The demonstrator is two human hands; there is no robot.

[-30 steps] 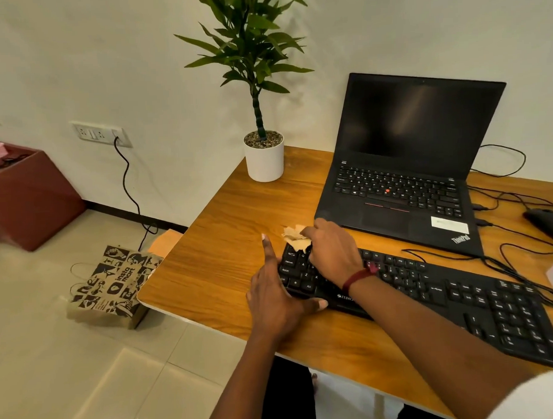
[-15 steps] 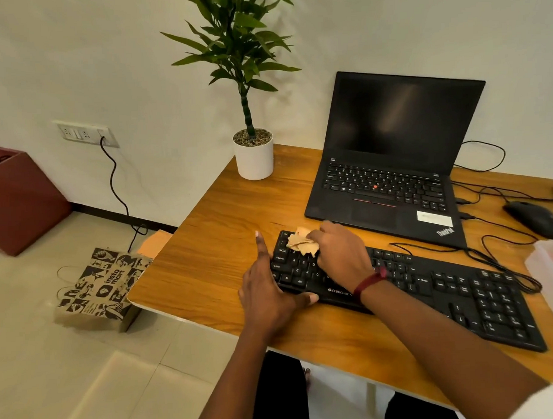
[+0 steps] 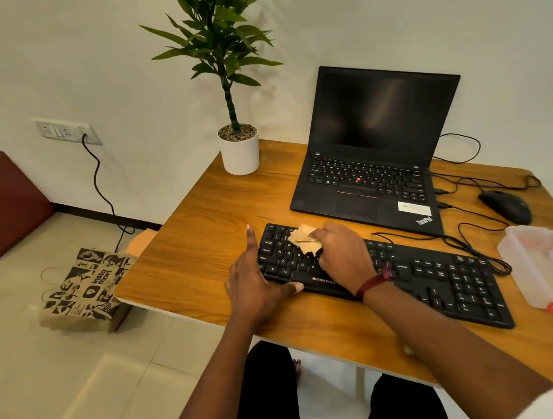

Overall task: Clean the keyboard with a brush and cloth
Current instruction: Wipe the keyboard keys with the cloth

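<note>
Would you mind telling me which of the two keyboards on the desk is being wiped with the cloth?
The separate black keyboard nearest the person: the right hand presses the cloth on its left keys. The laptop behind is untouched.

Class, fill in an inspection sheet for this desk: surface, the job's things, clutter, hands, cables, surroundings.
Surface: wooden desk, no spills seen.
Job's things: black keyboard near the front edge; tan cloth on its left keys; no brush seen.
Clutter: open laptop, potted plant, mouse, clear plastic container.
Hands: right hand holds the cloth; left hand braces the keyboard's left end.
Cables: black cables trail behind the keyboard.
Surroundings: printed paper bag on the floor, wall socket.
</note>
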